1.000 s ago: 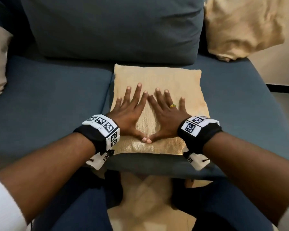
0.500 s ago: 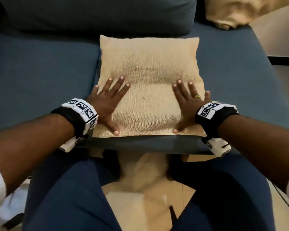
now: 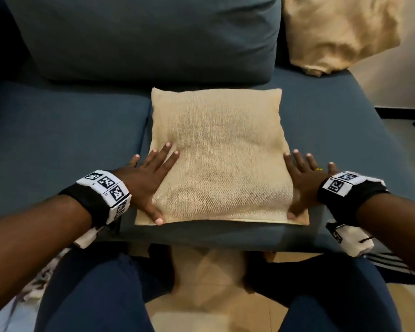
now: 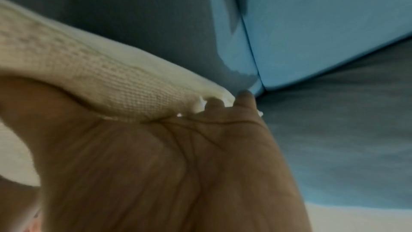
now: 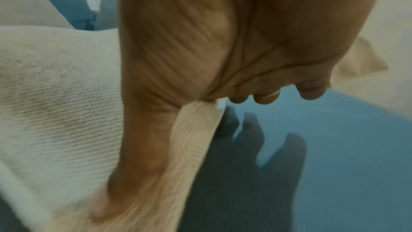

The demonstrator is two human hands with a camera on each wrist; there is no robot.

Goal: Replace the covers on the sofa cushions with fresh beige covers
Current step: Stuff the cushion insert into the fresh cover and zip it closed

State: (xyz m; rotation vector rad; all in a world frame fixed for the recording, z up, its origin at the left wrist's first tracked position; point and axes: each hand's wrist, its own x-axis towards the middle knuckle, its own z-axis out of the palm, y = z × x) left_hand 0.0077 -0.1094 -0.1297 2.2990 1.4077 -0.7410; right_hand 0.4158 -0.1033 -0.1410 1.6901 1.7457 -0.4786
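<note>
We press the beige cushion (image 3: pixel 222 159), lying on the sofa seat (image 3: pixel 65 140) at its front edge, with left hand (image 3: pixel 149 178) and right hand (image 3: pixel 302 180) spread flat on its sides. This looks like smoothing the fresh cover; next we likely prop it against the back cushion (image 3: pixel 149 37)

The right hand (image 5: pixel 223 41) fills the upper middle of the frame, palm toward the camera, its creases clear. Its thumb (image 5: pixel 138 147) runs down the frame and lies flat on the beige cushion (image 5: pixel 55 103), which spreads across the left side with a coarse woven surface. The cushion's flat edge strip (image 5: pixel 196 138) shows just right of the thumb. The fingers (image 5: pixel 312 91) reach away past the cushion's edge, only their bases visible, one with a ring (image 5: pixel 267 94). Below them the hand's dark shadow (image 5: pixel 245 174) falls on the blue sofa seat (image 5: pixel 345 147). A second beige cushion (image 5: pixel 361 59) lies blurred at the far right.
</note>
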